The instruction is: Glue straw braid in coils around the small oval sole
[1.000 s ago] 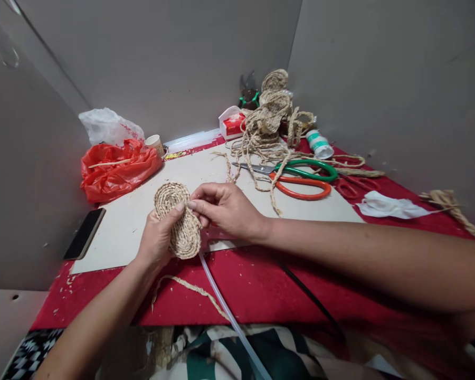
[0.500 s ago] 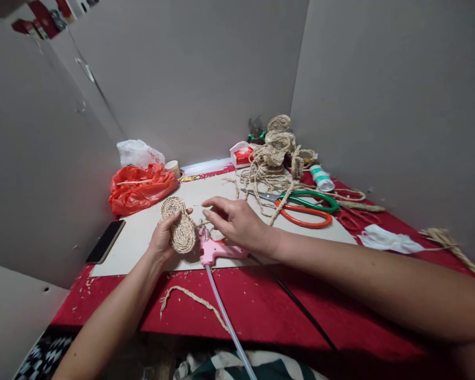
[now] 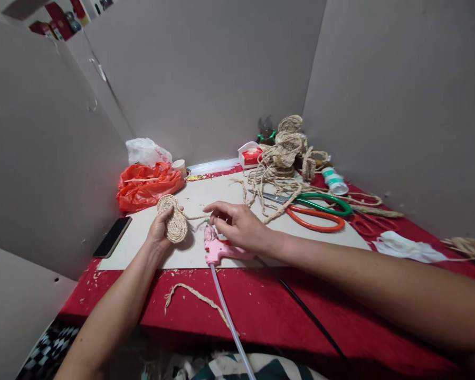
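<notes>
My left hand (image 3: 161, 228) grips a small sole-shaped coil of braided straw (image 3: 176, 226), tilted up above the board. From the coil's right side a short length of straw braid (image 3: 198, 217) runs across to my right hand (image 3: 237, 224), whose thumb and fingers are closed on its end. Below my right hand lies a pink hot glue gun (image 3: 217, 250) with a long clear glue stick (image 3: 229, 316) sticking out toward me. The right hand partly covers the gun. A loose piece of braid (image 3: 196, 292) rests on the red cloth near the front edge.
Large scissors (image 3: 316, 211) with green and orange handles lie right of my hand, before a heap of braided straw (image 3: 283, 158). A phone (image 3: 113, 237) and red plastic bag (image 3: 148, 184) sit at left. A black cord (image 3: 312, 316) crosses the red cloth (image 3: 269, 301).
The view has shifted slightly. My left hand has drawn the coil away from my right hand, and the braid between them now stretches out straighter.
</notes>
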`<state>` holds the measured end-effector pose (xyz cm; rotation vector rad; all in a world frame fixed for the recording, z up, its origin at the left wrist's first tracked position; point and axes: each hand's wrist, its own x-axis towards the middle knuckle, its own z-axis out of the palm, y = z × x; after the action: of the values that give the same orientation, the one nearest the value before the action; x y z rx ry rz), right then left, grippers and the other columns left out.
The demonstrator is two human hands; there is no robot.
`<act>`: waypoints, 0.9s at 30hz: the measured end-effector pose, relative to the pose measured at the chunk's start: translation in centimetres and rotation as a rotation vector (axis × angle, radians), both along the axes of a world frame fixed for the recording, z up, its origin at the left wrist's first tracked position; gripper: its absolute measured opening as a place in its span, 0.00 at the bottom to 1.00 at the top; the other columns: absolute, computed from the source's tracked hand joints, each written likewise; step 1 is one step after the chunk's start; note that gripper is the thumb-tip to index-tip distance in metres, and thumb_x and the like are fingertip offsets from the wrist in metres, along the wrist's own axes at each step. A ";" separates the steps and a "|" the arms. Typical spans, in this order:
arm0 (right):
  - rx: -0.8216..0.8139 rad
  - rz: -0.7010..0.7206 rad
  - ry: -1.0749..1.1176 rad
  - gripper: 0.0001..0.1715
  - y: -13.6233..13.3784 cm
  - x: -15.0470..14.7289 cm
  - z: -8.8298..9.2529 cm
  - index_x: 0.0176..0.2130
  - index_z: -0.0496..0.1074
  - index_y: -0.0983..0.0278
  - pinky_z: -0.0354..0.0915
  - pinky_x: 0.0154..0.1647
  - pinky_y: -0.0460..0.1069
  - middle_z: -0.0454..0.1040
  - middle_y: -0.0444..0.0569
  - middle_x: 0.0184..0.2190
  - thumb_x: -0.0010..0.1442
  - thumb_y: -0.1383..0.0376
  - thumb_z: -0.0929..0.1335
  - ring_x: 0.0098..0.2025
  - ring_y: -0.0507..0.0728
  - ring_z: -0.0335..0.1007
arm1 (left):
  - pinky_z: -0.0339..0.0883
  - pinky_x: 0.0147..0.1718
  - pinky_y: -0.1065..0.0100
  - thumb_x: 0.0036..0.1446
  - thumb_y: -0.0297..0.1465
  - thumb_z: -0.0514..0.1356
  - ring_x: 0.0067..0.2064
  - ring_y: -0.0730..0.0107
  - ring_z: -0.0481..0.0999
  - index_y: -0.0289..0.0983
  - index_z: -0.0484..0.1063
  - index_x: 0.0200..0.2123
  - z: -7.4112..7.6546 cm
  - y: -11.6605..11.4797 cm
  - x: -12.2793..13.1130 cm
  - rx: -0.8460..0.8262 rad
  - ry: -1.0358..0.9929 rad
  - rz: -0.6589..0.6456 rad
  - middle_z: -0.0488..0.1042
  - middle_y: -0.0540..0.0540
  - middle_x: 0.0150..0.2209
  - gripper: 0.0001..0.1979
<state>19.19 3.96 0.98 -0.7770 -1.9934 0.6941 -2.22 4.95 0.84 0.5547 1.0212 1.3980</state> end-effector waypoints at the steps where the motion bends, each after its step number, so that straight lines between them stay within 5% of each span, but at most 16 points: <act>1: -0.012 0.005 -0.032 0.17 0.0 0.1 0.1 0.45 0.72 0.70 0.62 0.31 0.46 0.75 0.47 0.28 0.57 0.71 0.61 0.27 0.50 0.67 | 0.71 0.23 0.71 0.54 0.26 0.59 0.21 0.69 0.75 0.28 0.75 0.32 -0.1 0.2 -0.2 -0.001 -0.001 0.009 0.77 0.42 0.22 0.06; 9: 0.113 0.079 -0.795 0.19 -1.7 1.8 2.6 0.37 0.73 0.66 0.59 0.30 0.50 0.77 0.54 0.33 0.58 0.53 0.66 0.34 0.61 0.73 | 0.73 0.24 0.70 0.53 0.24 0.59 0.23 0.69 0.77 0.28 0.75 0.34 -0.8 1.3 -1.6 0.019 -0.024 0.052 0.78 0.43 0.25 0.06; 13: 0.163 0.086 -0.971 0.15 -2.3 1.8 2.4 0.37 0.71 0.66 0.57 0.28 0.50 0.77 0.56 0.34 0.57 0.57 0.67 0.34 0.63 0.75 | 0.73 0.24 0.70 0.54 0.24 0.59 0.23 0.69 0.76 0.27 0.75 0.34 -0.9 1.5 -2.3 0.048 -0.035 0.046 0.78 0.42 0.25 0.06; 20: 0.081 0.094 -0.899 0.11 -1.8 1.2 1.2 0.35 0.73 0.65 0.55 0.26 0.48 0.77 0.55 0.32 0.58 0.60 0.65 0.31 0.59 0.74 | 0.74 0.24 0.67 0.53 0.24 0.60 0.23 0.67 0.77 0.27 0.75 0.34 -1.1 1.4 -2.4 0.039 -0.018 0.021 0.78 0.41 0.26 0.06; 27: -0.300 0.321 -0.559 0.16 0.8 3.8 4.3 0.39 0.76 0.68 0.58 0.25 0.45 0.74 0.49 0.28 0.53 0.60 0.70 0.27 0.52 0.66 | 0.74 0.26 0.66 0.51 0.23 0.61 0.24 0.66 0.77 0.29 0.74 0.35 -1.3 1.5 -2.4 0.041 -0.021 0.031 0.79 0.42 0.27 0.06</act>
<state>23.03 4.72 5.28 -0.9067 -2.5940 1.0697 -4.64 6.45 -0.43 0.5553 0.9892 1.4521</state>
